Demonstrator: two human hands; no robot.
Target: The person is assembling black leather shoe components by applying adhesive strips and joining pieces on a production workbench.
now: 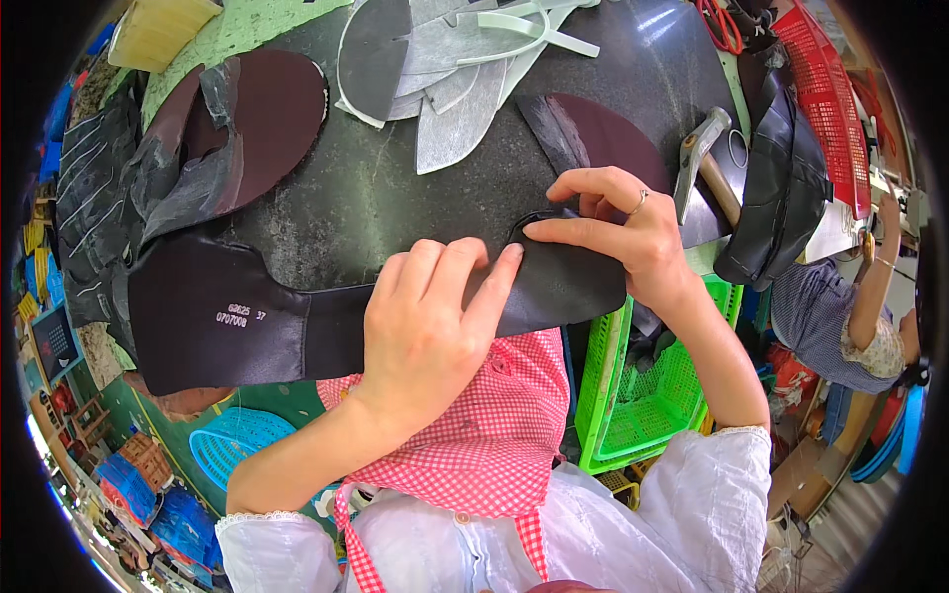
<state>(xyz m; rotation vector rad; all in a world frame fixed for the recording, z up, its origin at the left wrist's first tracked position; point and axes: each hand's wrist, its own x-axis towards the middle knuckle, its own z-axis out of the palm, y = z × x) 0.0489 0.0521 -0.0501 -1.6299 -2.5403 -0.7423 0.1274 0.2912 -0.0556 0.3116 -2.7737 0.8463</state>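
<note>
A long black leather shoe upper (pixel 222 326), with white printing near its left end, lies across the table's near edge. My left hand (pixel 420 331) rests over its middle, fingers bent and pressed on the leather, the thumb hidden. My right hand (pixel 628 232) pinches the upper's far edge between thumb and index finger, where the edge folds over; its other fingers curl. The two index fingertips are close to each other. A claw hammer (pixel 707 158) with a wooden handle lies just right of my right hand. A dark maroon-and-black leather piece (pixel 603 133) lies behind it.
The dark tabletop (pixel 336 208) carries stacked black pieces (pixel 272 128) at left, grey cut pieces (pixel 460 119) and a pale strap (pixel 544 35) at the back. Black leather pieces (pixel 781 188) and a red basket (pixel 825 109) stand right. A green basket (pixel 647 395) sits below. Another person (pixel 830 311) is at far right.
</note>
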